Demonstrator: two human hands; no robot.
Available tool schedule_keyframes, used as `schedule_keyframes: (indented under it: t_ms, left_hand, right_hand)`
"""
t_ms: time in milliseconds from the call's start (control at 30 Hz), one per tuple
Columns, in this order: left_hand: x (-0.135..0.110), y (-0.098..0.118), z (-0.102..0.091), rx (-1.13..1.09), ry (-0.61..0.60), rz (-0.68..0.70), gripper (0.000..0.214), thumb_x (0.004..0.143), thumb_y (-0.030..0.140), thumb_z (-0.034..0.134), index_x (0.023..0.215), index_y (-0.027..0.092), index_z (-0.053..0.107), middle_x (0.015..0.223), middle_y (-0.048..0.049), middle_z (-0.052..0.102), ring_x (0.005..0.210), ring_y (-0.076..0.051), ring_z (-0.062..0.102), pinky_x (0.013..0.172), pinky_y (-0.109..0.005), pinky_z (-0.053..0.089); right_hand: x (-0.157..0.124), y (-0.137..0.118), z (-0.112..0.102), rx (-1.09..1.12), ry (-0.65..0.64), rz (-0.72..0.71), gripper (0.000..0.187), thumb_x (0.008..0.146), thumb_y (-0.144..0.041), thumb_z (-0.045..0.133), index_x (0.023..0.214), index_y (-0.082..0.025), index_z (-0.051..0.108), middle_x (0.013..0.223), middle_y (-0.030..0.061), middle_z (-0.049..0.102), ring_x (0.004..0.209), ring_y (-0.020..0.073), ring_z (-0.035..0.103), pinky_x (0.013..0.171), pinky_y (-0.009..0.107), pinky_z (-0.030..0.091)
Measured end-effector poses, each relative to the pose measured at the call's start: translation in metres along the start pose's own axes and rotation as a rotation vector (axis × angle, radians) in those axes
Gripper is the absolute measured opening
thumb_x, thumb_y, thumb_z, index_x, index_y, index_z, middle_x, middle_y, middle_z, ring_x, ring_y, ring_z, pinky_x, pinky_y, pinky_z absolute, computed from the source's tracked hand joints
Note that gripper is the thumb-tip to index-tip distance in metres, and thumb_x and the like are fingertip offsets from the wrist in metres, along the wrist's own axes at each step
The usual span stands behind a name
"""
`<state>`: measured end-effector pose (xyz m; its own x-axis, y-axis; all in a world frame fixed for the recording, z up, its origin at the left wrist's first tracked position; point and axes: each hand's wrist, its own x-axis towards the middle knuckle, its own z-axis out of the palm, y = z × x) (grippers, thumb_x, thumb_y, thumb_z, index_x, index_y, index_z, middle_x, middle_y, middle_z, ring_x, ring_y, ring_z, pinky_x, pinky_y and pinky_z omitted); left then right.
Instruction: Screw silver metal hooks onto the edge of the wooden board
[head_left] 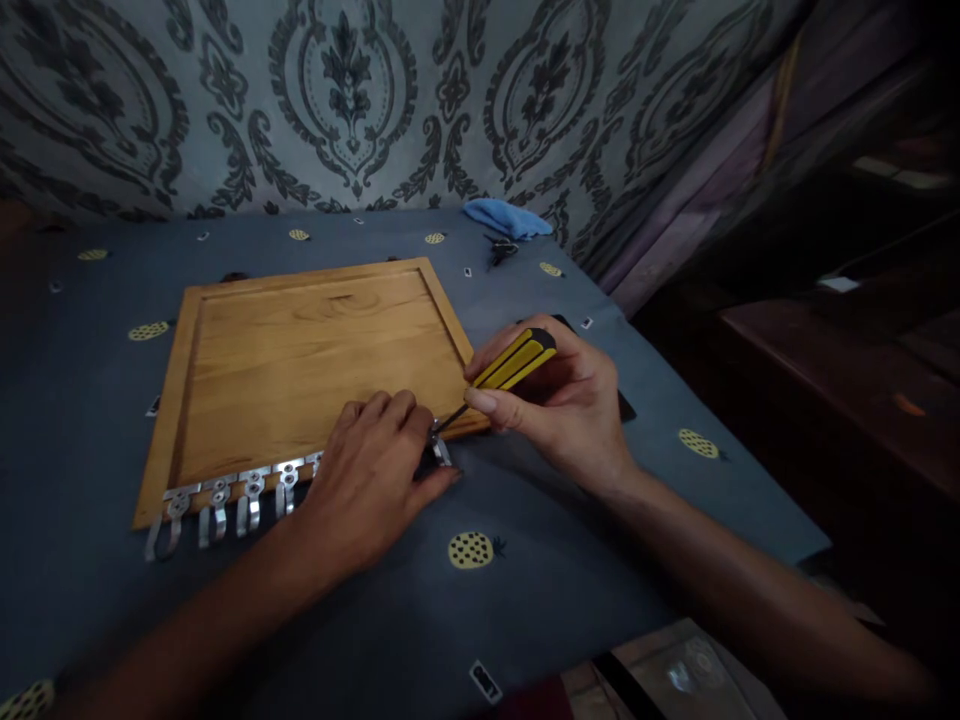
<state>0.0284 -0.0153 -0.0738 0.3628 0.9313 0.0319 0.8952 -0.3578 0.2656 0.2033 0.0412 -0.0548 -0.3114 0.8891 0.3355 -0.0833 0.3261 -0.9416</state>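
A wooden board (pixel 300 360) with a raised rim lies on a blue-grey cloth. Along its near edge runs a metal strip of hooks (pixel 225 500). My right hand (pixel 562 405) grips a yellow-and-black screwdriver (pixel 517 362), whose tip points down-left at the board's near right corner. My left hand (pixel 375 475) lies over the right end of the hook strip, fingers curled down on it and pressed against the corner beside the screwdriver tip. The screw itself is hidden by my fingers.
The cloth (pixel 525 560) has yellow pineapple prints and covers the table. A blue rag (pixel 504 216) and a small dark object (pixel 499 248) lie at the back by the patterned wall. Dark wooden furniture (pixel 825 360) stands to the right of the table edge.
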Motion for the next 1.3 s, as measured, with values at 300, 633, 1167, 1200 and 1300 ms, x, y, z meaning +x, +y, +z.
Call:
schedule_keyframes:
  t_ms: [300,633,1167,1200,1300]
  left_hand:
    - [-0.001,0.001,0.002,-0.012,0.03,0.013,0.032,0.09,0.042,0.068,0.108,0.016,0.066,0.104,-0.009,0.064,0.101,-0.033,0.061,0.088,-0.052,0.051]
    - [-0.002,0.001,0.005,-0.011,0.061,0.037,0.028,0.091,0.04,0.067,0.104,0.016,0.066,0.101,-0.0087,0.064,0.097,-0.031,0.061,0.084,-0.051,0.051]
    - [0.0,0.002,-0.003,-0.013,-0.021,-0.003,0.029,0.092,0.041,0.066,0.108,0.016,0.065,0.106,-0.0098,0.065,0.103,-0.033,0.061,0.088,-0.052,0.05]
    - [0.0,0.002,-0.003,-0.012,-0.027,-0.005,0.03,0.092,0.041,0.066,0.109,0.016,0.065,0.107,-0.0098,0.065,0.103,-0.033,0.061,0.088,-0.052,0.05]
    - [0.001,0.002,-0.003,-0.014,-0.027,-0.007,0.03,0.092,0.04,0.066,0.11,0.016,0.065,0.108,-0.01,0.064,0.104,-0.033,0.06,0.089,-0.052,0.05]
  right_hand:
    - [0.002,-0.004,-0.01,0.005,-0.168,0.066,0.04,0.083,-0.036,0.081,0.119,-0.024,0.068,0.09,0.0015,0.074,0.068,0.011,0.065,0.057,0.021,0.056]
    - [0.004,0.002,-0.007,0.104,-0.068,0.056,0.019,0.074,-0.026,0.087,0.079,-0.018,0.071,0.084,0.0015,0.076,0.046,0.0065,0.058,0.035,0.016,0.046]
    - [0.002,-0.002,-0.004,0.132,-0.139,0.051,0.02,0.074,-0.025,0.087,0.079,-0.017,0.07,0.085,0.0017,0.078,0.049,0.0065,0.061,0.038,0.015,0.049]
    - [0.001,-0.002,-0.003,0.13,-0.125,0.053,0.024,0.072,-0.026,0.088,0.076,-0.017,0.067,0.084,0.0016,0.078,0.048,0.0066,0.061,0.037,0.015,0.048]
    - [0.001,-0.003,-0.003,0.12,-0.126,0.075,0.031,0.073,-0.032,0.089,0.081,-0.018,0.063,0.081,0.0004,0.077,0.046,0.006,0.058,0.038,0.016,0.049]
